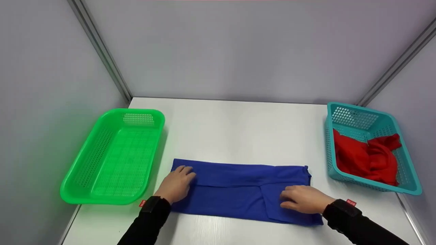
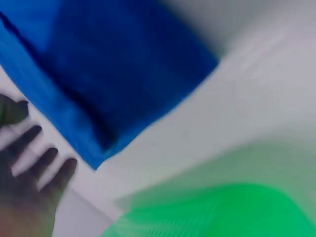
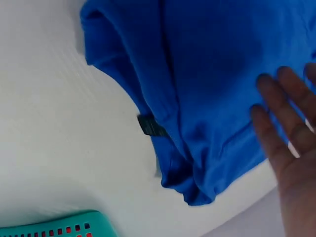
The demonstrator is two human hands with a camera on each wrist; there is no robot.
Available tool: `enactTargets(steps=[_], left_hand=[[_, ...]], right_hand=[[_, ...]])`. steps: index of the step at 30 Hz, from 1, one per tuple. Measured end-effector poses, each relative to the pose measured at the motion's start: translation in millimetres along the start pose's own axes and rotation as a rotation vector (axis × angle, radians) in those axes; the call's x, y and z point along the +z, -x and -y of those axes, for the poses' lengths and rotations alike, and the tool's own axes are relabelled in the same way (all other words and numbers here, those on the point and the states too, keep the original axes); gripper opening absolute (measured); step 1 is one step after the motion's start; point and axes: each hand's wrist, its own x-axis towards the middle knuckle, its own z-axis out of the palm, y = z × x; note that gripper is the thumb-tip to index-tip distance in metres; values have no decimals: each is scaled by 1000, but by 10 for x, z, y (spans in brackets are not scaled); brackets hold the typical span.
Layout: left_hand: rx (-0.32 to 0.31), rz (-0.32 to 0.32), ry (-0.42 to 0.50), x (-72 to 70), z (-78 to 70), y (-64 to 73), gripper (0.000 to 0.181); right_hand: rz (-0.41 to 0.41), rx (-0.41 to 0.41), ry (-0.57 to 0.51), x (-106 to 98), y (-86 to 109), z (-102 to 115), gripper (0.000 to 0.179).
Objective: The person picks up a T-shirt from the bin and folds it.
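Blue cloth: lies as a long, flat, folded strip across the lower middle of the head frame, a crease running lengthwise and a squarish flap layered over its right part; a small dark label shows at its edge in the right wrist view.
Left hand: over the cloth's left end, left of centre in the lower head frame, fingers loosely extended and spread, not closed round anything; whether the fingertips touch the fabric I cannot tell.
Right hand: above the flap, lower right of the head frame, fingers relaxed and slightly apart, gripping nothing; contact with the fabric is unclear.
Green basket: at the left of the head frame, near the left hand, its mesh bottom and sides showing.
Teal basket: at the right edge of the head frame, well apart from the green one.
Red cloth: crumpled inside the teal basket.
Sleeves: black on both arms, entering from the bottom.
Table: white, under cloth and baskets.
Walls: grey, behind and at both sides.
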Motion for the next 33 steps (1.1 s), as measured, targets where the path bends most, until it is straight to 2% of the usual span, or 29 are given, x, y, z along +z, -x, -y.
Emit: enactTargets(steps=[4,6,9,11,14,16,18,22,26,30,33], left_hand=[[-3,77,74,131,5,99,36],[-13,90,79,182,33,128,40],[-24,119,99,219,51,153,45],[-26,143,120,246,52,165,49],[-22,170,145,276,24,180,53],[-19,180,154,294,-4,184,53],[-13,188,158,304,-43,186,53],[12,194,144,305,-139,180,52],[52,217,103,321,-286,153,51],[94,248,52,319,-471,88,51],[138,260,7,288,-607,27,54]], right_hand=[[-40,14,183,143,-49,29,28],[-77,78,244,173,-96,63,33],[-107,231,306,192,-190,129,40],[-112,351,320,205,-270,165,46],[-119,488,299,239,-422,150,59],[-117,545,233,250,-545,92,61],[-106,565,159,248,-674,12,61],[-67,535,8,201,-945,-86,61],[-12,455,-79,187,-1202,-7,69],[81,253,-72,231,-1436,127,73],[97,90,50,253,-1553,151,68]])
